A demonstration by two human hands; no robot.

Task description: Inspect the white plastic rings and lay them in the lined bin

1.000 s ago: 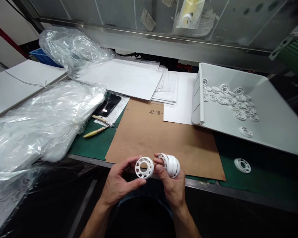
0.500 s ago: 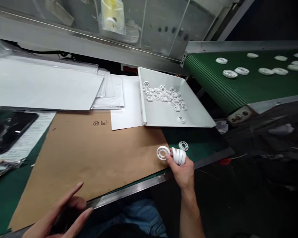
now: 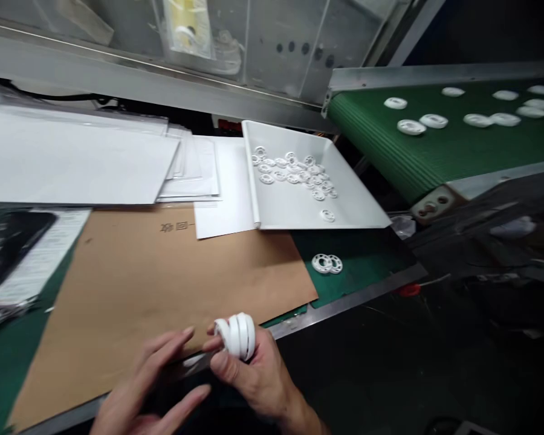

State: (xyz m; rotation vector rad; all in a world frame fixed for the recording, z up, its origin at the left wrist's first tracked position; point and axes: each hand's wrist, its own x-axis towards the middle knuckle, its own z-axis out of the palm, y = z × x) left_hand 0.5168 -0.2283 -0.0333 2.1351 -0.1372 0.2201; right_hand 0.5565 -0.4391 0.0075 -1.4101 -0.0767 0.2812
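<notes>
My right hand (image 3: 263,368) is wrapped round a row of several white rings (image 3: 238,335), held side by side above the table's front edge. Just left of it, my left hand (image 3: 154,386) has its fingers and thumb spread and holds nothing. Two white slotted rings (image 3: 327,264) lie overlapping on the green mat, right of the brown cardboard (image 3: 163,284). Many more such rings (image 3: 303,175) lie in the white tray (image 3: 358,202) behind them.
At the right, a green conveyor belt (image 3: 462,145) carries several white rings. White sheets and plastic sleeves (image 3: 72,157) cover the back left. A black phone (image 3: 13,241) rests on printed paper at the left. A metal strip (image 3: 367,299) edges the table.
My right hand has moved left and nearer with its rings, towards my left hand. A second ring now lies on the green mat by the first. My left hand has shifted right.
</notes>
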